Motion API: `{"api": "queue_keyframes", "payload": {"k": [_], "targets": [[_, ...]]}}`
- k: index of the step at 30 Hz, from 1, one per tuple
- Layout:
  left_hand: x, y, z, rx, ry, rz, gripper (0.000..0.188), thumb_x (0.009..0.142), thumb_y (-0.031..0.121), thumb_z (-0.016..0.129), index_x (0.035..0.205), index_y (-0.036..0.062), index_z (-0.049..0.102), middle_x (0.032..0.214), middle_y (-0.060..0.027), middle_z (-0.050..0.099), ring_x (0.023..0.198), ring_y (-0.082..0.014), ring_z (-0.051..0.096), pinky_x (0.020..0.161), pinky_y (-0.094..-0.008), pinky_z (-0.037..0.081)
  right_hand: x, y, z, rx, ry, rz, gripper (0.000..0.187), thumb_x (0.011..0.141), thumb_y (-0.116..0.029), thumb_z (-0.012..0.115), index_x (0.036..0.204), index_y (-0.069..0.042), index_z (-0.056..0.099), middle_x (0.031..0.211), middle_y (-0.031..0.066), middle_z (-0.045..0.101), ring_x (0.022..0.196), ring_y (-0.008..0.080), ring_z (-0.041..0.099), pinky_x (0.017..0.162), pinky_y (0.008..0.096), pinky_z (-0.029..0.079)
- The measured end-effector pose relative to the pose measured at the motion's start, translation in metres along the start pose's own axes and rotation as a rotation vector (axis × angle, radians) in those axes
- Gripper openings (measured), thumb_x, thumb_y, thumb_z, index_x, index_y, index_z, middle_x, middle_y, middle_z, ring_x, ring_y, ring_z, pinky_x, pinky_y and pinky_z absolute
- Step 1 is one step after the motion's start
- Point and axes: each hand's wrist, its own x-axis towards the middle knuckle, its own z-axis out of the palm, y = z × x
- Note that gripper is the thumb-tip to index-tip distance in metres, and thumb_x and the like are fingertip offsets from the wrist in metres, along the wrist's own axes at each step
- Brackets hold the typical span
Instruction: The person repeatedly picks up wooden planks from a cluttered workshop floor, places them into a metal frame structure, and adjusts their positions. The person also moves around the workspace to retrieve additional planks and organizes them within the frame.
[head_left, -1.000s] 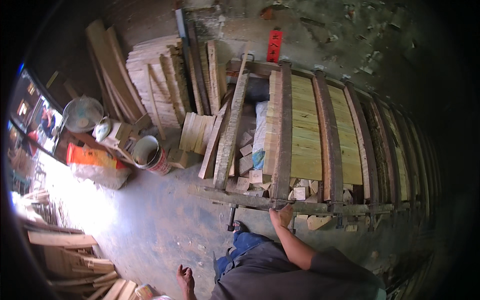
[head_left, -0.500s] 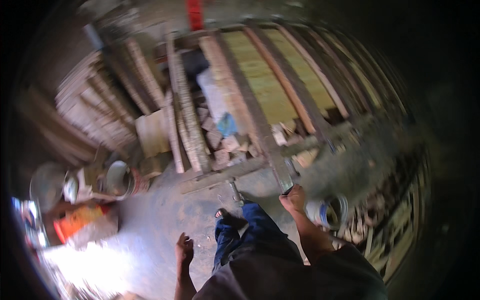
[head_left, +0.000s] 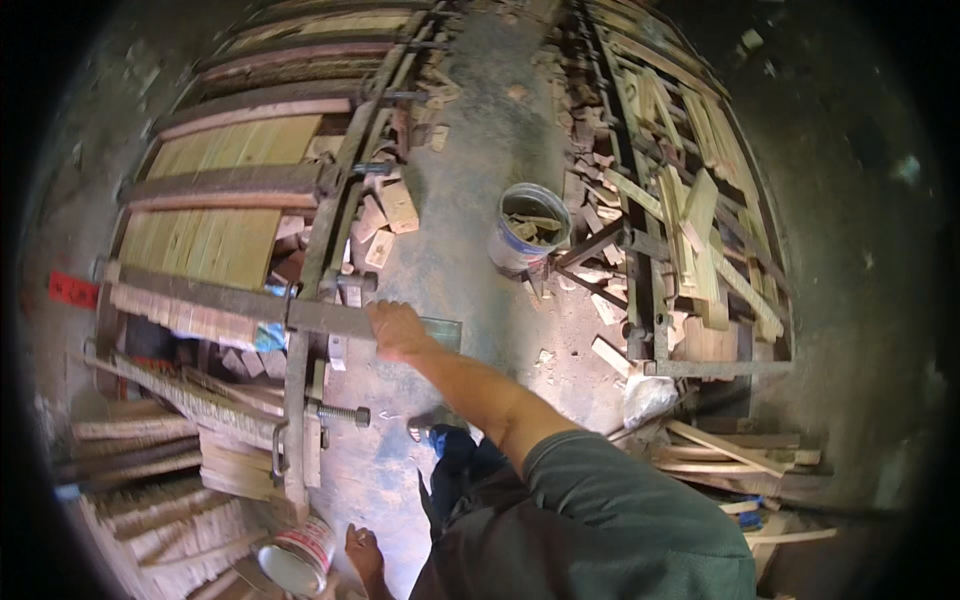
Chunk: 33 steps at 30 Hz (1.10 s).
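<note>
A long, flat dark bar [head_left: 225, 290] lies across a metal frame [head_left: 297, 400] on my left, its near end jutting past the frame's side rail. My right hand [head_left: 398, 328] is wrapped around that end. Just beyond my knuckles shows a greenish flat piece [head_left: 443, 333]; whether it belongs to the bar I cannot tell. Edge-joined pale boards [head_left: 200, 248] lie under the bars of the frame. A threaded clamp screw [head_left: 342, 413] sticks out from the rail. Low at my side hangs my left hand [head_left: 362, 548], fingers loosely bent, with nothing visible in it, near a white and red bucket [head_left: 298, 555].
Ahead on the floor stands a bucket of wood scraps [head_left: 533, 228]. A second frame [head_left: 640, 270] with loose wood strips runs along the right. Offcuts [head_left: 398, 207] lie beside the rails. Stacked timber [head_left: 165, 530] is at the lower left.
My view has swung to the right, so the frame now lies on my left and the aisle ahead. My right hand keeps its hold on the bar's end; my left hand still hangs low.
</note>
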Motion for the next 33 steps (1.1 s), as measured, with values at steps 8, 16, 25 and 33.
{"api": "queue_keyframes", "payload": {"k": [8, 16, 25, 33], "targets": [[0.018, 0.117, -0.02, 0.06, 0.084, 0.303, 0.052, 0.09, 0.006, 0.053, 0.136, -0.0159, 0.046, 0.094, -0.0108, 0.062, 0.084, -0.0204, 0.057, 0.08, -0.0286, 0.048, -0.043, 0.056, -0.028, 0.05, -0.002, 0.002, 0.049, 0.064, -0.006, 0.073, 0.11, 0.0, 0.058, 0.107, 0.0187, 0.065, 0.104, 0.0348, 0.064, 0.09, 0.0449, 0.05], [-0.029, 0.072, 0.076, -0.291, -0.108, 0.043, 0.059, 0.088, -0.002, 0.058, 0.14, -0.018, 0.037, 0.083, 0.0004, 0.058, 0.072, -0.0061, 0.05, 0.066, -0.0201, 0.043, -0.144, 0.181, -0.038, -0.055, 0.039, 0.029, 0.038, 0.067, -0.005, 0.067, 0.103, -0.003, 0.056, 0.098, 0.0196, 0.063, 0.096, 0.0385, 0.062, 0.083, 0.0496, 0.048], [0.034, 0.211, 0.17, -0.534, -0.326, -0.055, 0.072, 0.09, 0.01, 0.06, 0.151, -0.0091, 0.026, 0.113, -0.0173, 0.066, 0.087, -0.0217, 0.067, 0.072, -0.0276, 0.054, -0.255, 0.264, -0.038, 0.032, 0.045, 0.068, 0.036, 0.07, -0.008, 0.066, 0.103, -0.002, 0.054, 0.092, 0.0205, 0.061, 0.092, 0.0419, 0.06, 0.079, 0.0507, 0.046], [0.136, 0.303, 0.249, -1.119, -0.461, -0.259, 0.034, 0.09, 0.018, 0.066, 0.119, 0.0029, 0.057, 0.115, -0.0106, 0.063, 0.099, -0.0305, 0.063, 0.094, -0.0426, 0.049, -0.395, 0.326, -0.027, 0.041, -0.033, 0.179, 0.052, 0.062, -0.009, 0.068, 0.112, -0.002, 0.054, 0.095, 0.022, 0.06, 0.093, 0.0423, 0.058, 0.079, 0.0507, 0.045]]}}
